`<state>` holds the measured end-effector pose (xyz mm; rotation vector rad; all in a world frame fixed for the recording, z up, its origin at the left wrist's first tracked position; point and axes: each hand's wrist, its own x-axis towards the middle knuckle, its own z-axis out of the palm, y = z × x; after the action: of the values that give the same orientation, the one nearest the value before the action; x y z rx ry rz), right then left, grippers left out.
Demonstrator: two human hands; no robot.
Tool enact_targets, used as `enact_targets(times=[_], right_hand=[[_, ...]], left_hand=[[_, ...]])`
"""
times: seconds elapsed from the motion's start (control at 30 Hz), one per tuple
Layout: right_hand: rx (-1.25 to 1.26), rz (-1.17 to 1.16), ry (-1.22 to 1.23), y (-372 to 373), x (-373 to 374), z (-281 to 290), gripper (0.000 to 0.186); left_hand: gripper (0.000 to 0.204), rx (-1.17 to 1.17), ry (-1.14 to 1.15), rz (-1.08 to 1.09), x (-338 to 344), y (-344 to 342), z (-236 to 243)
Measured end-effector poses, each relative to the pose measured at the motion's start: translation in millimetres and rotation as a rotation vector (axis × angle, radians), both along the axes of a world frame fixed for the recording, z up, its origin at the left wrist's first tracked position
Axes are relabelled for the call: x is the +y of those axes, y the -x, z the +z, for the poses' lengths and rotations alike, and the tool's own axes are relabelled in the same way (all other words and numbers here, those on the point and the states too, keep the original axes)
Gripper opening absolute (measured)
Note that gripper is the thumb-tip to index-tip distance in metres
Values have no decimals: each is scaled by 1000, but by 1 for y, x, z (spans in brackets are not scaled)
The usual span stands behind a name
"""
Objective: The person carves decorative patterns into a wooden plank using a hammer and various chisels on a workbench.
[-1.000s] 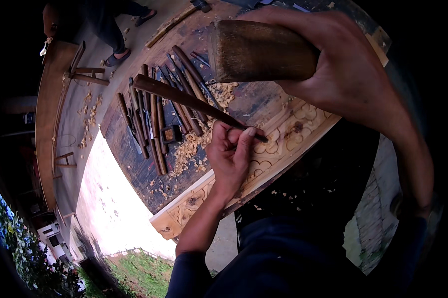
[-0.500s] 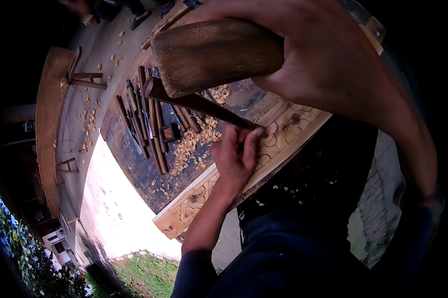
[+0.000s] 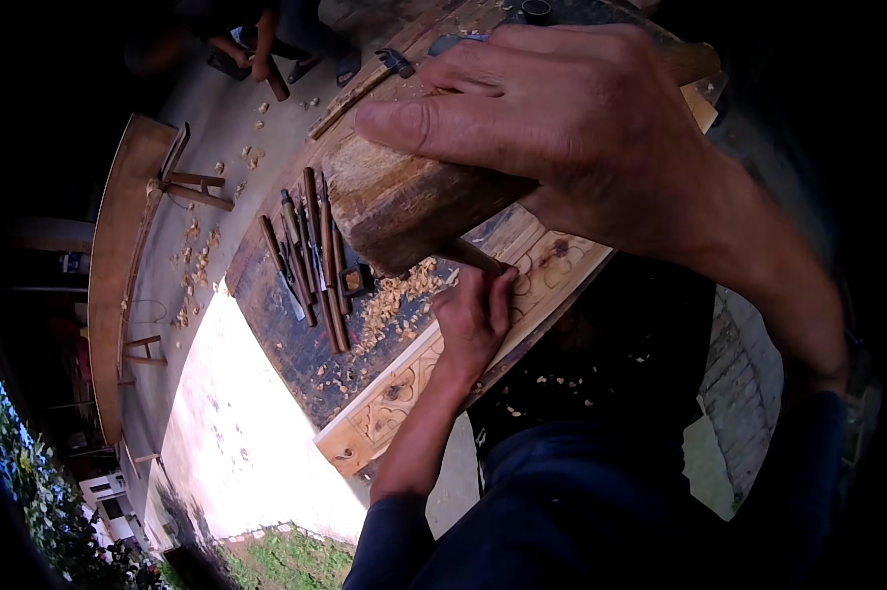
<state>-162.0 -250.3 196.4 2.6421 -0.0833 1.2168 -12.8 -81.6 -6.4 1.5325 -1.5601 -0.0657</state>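
Note:
My right hand [image 3: 591, 128] grips a heavy wooden mallet [image 3: 394, 202], its thumb laid along the top. Below it, my left hand [image 3: 471, 324] is closed around a carving chisel [image 3: 477, 258] and rests on a pale wooden board [image 3: 360, 433] with carved curved patterns. Most of the chisel's handle is behind the mallet, so I cannot tell whether the two touch. The chisel's cutting tip is hidden by my left fingers.
Several carving tools [image 3: 320, 236] lie on the dark workbench [image 3: 266, 339] beside a small dark square box [image 3: 353, 280] and wood shavings [image 3: 396, 300]. A hammer [image 3: 396, 64] lies at the far edge. Beyond stand a long bench [image 3: 119, 275] and another person [image 3: 257, 49].
The mallet's head has come lower and now covers most of the chisel handle. The view has shifted, bringing the hammer and more of the other person into sight. My left hand keeps its grip.

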Motion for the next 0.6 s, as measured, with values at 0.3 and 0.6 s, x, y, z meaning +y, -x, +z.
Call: enact_targets(times=[0.3,0.6], right_hand=[[-34,-24,-199,16,17,-3,52],[168,-316,-1105,66,-13,-74,83]], left_hand=[[14,43,8,-108,0,-5,-2],[17,1004,-172,-89,-11,-35,6]])
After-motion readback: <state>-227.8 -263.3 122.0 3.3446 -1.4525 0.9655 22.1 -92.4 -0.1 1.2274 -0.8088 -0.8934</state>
